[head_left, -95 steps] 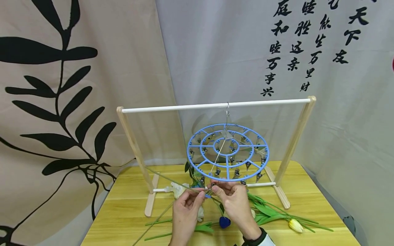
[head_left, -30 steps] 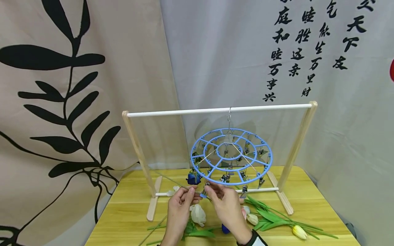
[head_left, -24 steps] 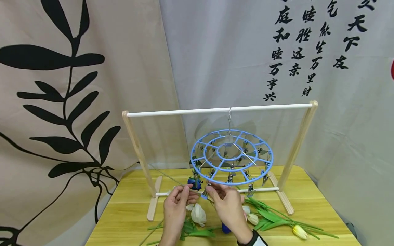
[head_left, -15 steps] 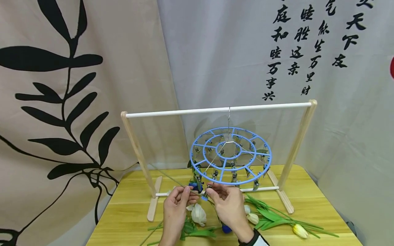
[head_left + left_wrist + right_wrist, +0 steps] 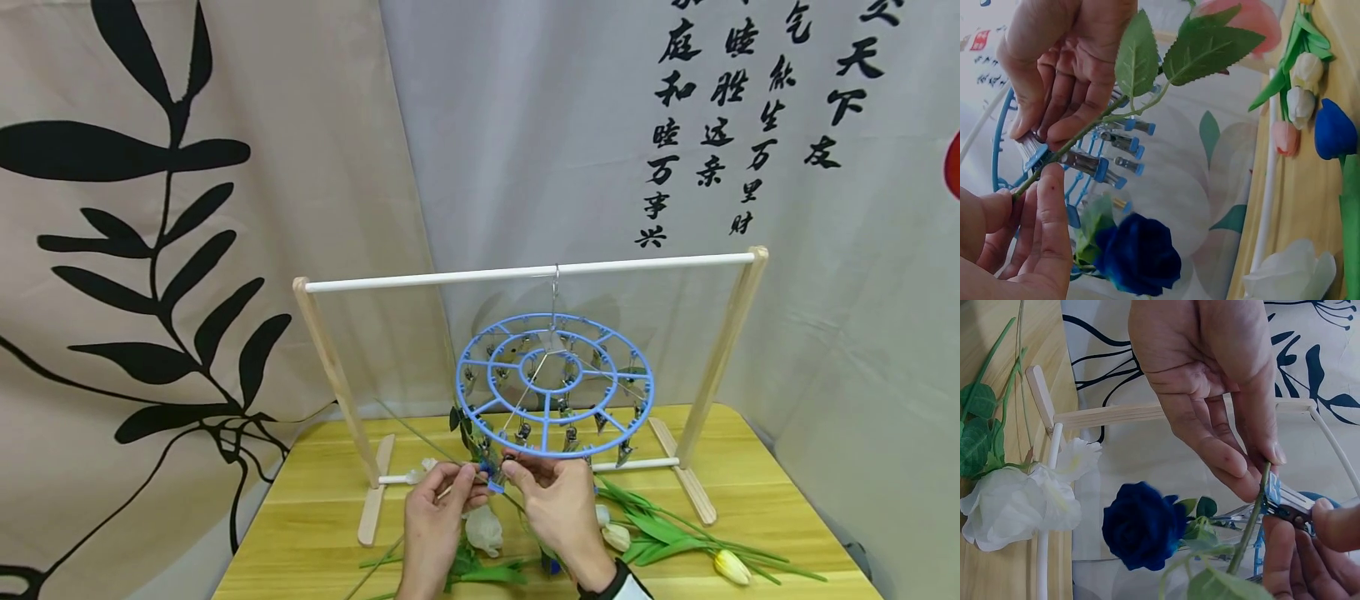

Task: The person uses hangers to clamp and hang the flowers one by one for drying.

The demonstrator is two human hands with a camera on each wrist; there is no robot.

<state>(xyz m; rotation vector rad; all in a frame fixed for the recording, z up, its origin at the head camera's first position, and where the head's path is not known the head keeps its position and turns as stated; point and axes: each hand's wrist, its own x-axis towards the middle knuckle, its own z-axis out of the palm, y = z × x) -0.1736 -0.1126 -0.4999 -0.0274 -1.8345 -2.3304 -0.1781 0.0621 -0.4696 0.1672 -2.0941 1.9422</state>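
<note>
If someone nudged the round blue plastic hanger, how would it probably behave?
The round blue plastic hanger would likely swing or turn, since one thin metal hook hangs it from the white rail. It looks light for its width: mostly open rings and spokes. The small metal clips dangling beneath would probably jiggle.

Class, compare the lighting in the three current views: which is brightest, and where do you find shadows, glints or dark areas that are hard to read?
Head view: brightest, with a faint shadow on the curtain behind the blue hanger; left wrist view: dimmer, with small glints on the metal clips; right wrist view: also dim, the blue rose so dark that its petal folds partly merge.
</note>
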